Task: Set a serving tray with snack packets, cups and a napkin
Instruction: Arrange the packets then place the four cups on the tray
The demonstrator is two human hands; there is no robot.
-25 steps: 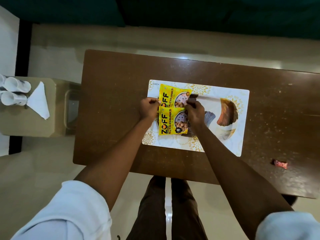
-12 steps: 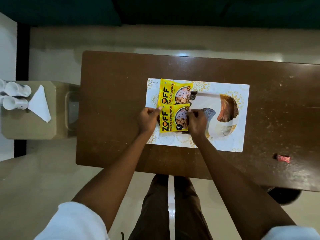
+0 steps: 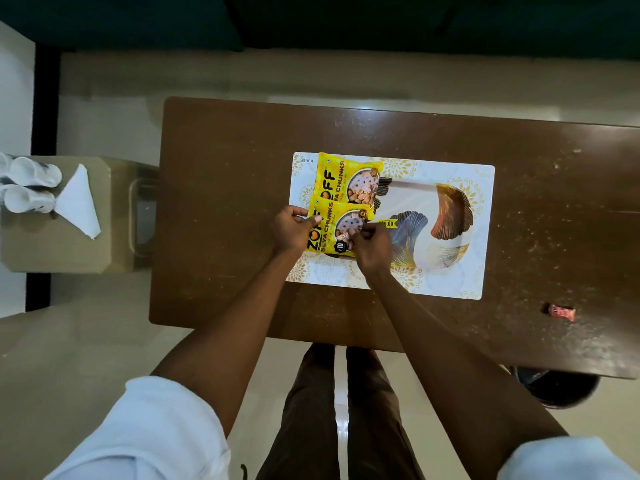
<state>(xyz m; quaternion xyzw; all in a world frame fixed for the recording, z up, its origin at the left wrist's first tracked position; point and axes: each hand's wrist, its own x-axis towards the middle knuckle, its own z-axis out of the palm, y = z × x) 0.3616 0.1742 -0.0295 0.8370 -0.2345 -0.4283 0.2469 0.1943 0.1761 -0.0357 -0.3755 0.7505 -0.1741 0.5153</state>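
A white patterned serving tray (image 3: pixel 478 233) lies on the brown table (image 3: pixel 225 188). Two yellow snack packets lie on its left part: the far packet (image 3: pixel 346 178) flat, the near packet (image 3: pixel 332 226) overlapping its lower edge. My left hand (image 3: pixel 292 230) pinches the near packet's left edge. On that packet's right edge my right hand (image 3: pixel 370 247) is closed with its fingertips. Two white cups (image 3: pixel 31 187) lie on their sides beside a folded white napkin (image 3: pixel 79 202) on a low beige stand (image 3: pixel 55 244) to the left of the table.
A small red wrapped sweet (image 3: pixel 561 312) lies on the table near the front right. A dark round bin (image 3: pixel 557 388) sits on the floor under the table's front right edge. My legs stand at the table's front edge.
Both hands have slid the near packet a little toward me on the tray, so it now overlaps only the far packet's lower edge. The far packet stays put.
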